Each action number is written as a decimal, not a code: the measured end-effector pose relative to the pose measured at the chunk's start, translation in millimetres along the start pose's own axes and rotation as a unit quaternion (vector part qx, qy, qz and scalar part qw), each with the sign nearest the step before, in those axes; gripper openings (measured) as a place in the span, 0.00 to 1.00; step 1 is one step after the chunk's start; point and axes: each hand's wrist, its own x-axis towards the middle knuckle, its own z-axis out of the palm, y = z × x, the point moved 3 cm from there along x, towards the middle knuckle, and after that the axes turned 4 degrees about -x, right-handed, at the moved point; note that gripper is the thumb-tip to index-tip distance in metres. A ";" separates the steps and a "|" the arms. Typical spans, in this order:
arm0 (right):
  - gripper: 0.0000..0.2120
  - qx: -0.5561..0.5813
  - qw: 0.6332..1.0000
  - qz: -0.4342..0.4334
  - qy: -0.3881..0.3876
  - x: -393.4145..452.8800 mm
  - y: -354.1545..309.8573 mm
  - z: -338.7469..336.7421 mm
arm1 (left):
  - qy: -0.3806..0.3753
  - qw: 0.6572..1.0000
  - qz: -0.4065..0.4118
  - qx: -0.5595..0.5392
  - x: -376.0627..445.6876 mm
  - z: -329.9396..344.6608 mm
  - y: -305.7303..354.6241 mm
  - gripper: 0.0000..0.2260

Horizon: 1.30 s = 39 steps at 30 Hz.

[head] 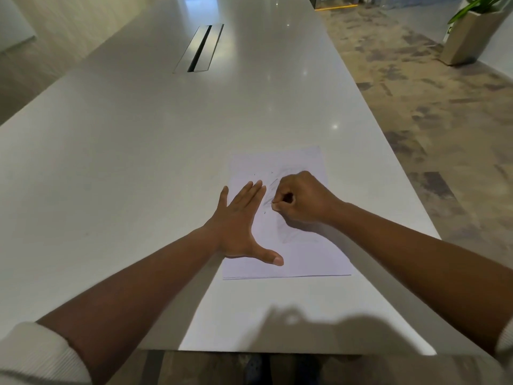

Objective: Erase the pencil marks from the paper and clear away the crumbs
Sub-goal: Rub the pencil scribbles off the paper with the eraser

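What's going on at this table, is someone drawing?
Not drawing, more likely erasing. A person's left hand lies flat on a sheet of paper, holding it down on the long white table. The right hand is curled over the middle of the sheet, its fingers pinched as if around something small, which is too hidden to make out. Faint grey pencil marks show beside and below that hand.

right hand (301, 200) fingers curled: held thing hidden | plant (477, 8) cropped
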 end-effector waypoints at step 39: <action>0.07 0.007 0.999 -0.044 0.003 20.9 -7.1 17.0 | 0.001 1.000 -0.011 0.000 1.0 -1.9 1.2 0.73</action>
